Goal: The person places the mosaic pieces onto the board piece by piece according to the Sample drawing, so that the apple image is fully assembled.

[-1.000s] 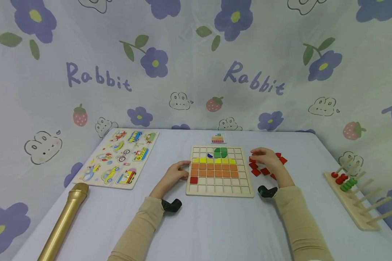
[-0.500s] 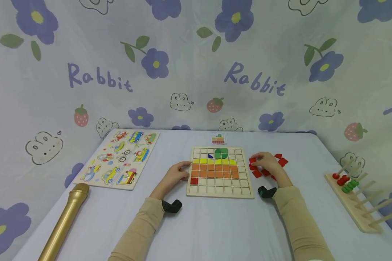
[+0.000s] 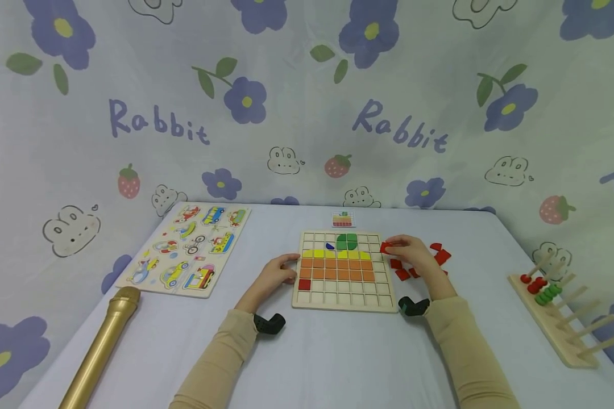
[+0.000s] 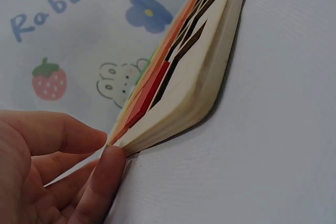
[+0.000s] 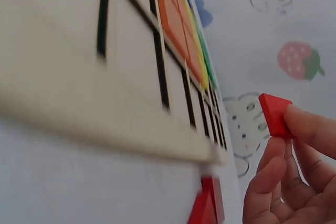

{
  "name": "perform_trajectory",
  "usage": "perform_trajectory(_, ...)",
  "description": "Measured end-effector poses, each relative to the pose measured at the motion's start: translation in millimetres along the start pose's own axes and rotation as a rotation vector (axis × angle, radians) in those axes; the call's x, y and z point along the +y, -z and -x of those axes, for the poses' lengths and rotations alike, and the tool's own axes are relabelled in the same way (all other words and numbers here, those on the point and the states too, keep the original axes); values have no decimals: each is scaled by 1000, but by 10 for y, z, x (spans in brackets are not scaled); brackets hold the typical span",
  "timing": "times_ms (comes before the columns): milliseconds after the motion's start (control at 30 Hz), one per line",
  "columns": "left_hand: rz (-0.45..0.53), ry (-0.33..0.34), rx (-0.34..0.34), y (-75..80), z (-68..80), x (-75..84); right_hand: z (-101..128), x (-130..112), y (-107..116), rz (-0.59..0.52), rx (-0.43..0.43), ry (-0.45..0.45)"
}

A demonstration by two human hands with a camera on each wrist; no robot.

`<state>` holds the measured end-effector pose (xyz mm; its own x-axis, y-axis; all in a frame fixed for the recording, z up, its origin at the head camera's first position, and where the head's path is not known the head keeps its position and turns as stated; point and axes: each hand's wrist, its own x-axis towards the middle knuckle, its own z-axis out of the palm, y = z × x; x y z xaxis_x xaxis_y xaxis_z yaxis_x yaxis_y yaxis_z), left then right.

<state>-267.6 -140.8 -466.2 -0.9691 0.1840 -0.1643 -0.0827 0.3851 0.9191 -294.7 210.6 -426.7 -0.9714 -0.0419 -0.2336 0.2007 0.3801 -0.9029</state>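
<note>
My right hand (image 3: 411,250) pinches a red square tile (image 5: 274,115) between thumb and fingers, raised at the right edge of the wooden grid board (image 3: 343,302). With its index finger and thumb spread along the board's left edge, my left hand (image 3: 277,270) touches it from the side. On the board are two rows of orange tiles (image 3: 336,269), a yellow row (image 3: 319,254) above, green pieces (image 3: 347,242), and a small blue piece (image 3: 330,246). One red tile (image 3: 304,284) lies at the left under the orange rows.
Several loose red pieces (image 3: 402,274) lie right of the board. Behind it is a small picture card (image 3: 343,219). A vehicle puzzle board (image 3: 184,250) and gold microphone (image 3: 99,346) lie left; a wooden peg rack with beads (image 3: 552,321) stands right.
My right hand has gone down among the loose red pieces, picked up a red tile and moved left to the board's edge. My left hand has stayed at the board.
</note>
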Motion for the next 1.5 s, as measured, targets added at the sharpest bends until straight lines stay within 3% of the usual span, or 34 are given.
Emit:
perform_trajectory(200, -2, 6, -3, 1, 19, -12, 56, -139, -282, -97, -78, 7)
perform_trajectory(333, -5, 12, -2, 2, 27, -10, 101, -240, -557, -93, -139, 35)
perform_trajectory(600, -3, 11, 0, 10, 33, 4, 265, -422, -1114, 155, -234, 145)
perform_trajectory(833, 0, 12, -6, -4, 24, 1, 311, -394, -1337, 267, -291, 241)
perform_trajectory(1000, -5, 14, -10, -1, 6, 6, 302, -384, -1367, 313, -279, 283)
perform_trajectory(1233, -18, 15, -9, 7, 7, 18, 287, -394, -1294, 316, -263, 275)
perform_trajectory(1500, 0, 10, 0, 7, 16, 26, 262, -368, -773, 281, -144, 223)
